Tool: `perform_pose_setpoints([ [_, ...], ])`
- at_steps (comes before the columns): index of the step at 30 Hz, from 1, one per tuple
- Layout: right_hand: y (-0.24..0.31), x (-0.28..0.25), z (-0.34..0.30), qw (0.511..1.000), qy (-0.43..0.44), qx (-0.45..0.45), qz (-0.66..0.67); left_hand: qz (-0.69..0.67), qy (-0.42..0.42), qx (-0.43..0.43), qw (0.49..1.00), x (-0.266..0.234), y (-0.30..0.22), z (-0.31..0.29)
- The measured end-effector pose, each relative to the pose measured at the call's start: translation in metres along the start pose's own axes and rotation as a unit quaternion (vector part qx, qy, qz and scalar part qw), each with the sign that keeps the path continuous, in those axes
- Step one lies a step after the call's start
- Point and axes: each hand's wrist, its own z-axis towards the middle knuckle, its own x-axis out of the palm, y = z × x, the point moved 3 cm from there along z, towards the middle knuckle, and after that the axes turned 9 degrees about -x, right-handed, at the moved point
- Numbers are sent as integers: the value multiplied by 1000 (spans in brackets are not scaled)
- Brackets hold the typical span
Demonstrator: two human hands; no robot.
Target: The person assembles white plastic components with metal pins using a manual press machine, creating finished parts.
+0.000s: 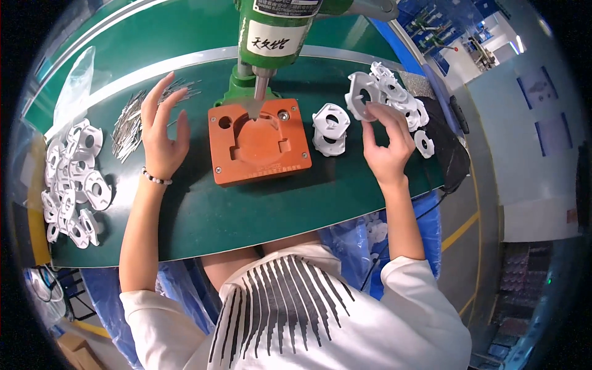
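My right hand (390, 145) pinches a white plastic ring-shaped part (356, 98) between thumb and fingers, raised at the right of the green press (271, 40). My left hand (163, 132), with a beaded bracelet at its wrist, has its fingers and thumb apart and nothing visible in them. It hovers beside a pile of thin metal pins (126, 131), partly covering them. Between my hands lies an orange fixture block (259, 168) with a round recess, in which no part shows. The press's tip (261, 86) hangs over the block's far side.
Two stacked white parts (331, 126) lie just right of the block. A heap of white parts (65, 179) covers the table's left end. Another pile of white parts (401, 95) sits at the far right, beside a black cloth-like item (453, 148). Blue plastic sheeting (345, 243) hangs below the table edge.
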Motion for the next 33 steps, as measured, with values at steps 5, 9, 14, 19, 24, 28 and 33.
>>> perform_pose_setpoints([
  [5, 53, 8, 29, 990, 14, -51, 129, 12, 19, -4, 1000, -8, 6, -4],
  [9, 83, 21, 40, 980, 134, -29, 143, -10, 9, -2, 1000, -5, 1, -2],
  [14, 111, 63, 66, 959, 227, -29, 165, -49, 17, -6, 999, -1, -1, -3],
  [19, 94, 77, 70, 904, 235, 105, 341, -86, 23, -17, 996, -4, -4, -3],
  [24, 74, 58, 62, 917, 279, -60, 278, -78, 19, -3, 997, -9, -5, 1],
  [28, 73, 54, 55, 903, 327, -16, 280, -91, 28, 5, 995, -6, -4, -1],
  [33, 90, 55, 51, 932, 294, 49, 206, -93, 27, 6, 995, -5, -5, -1],
])
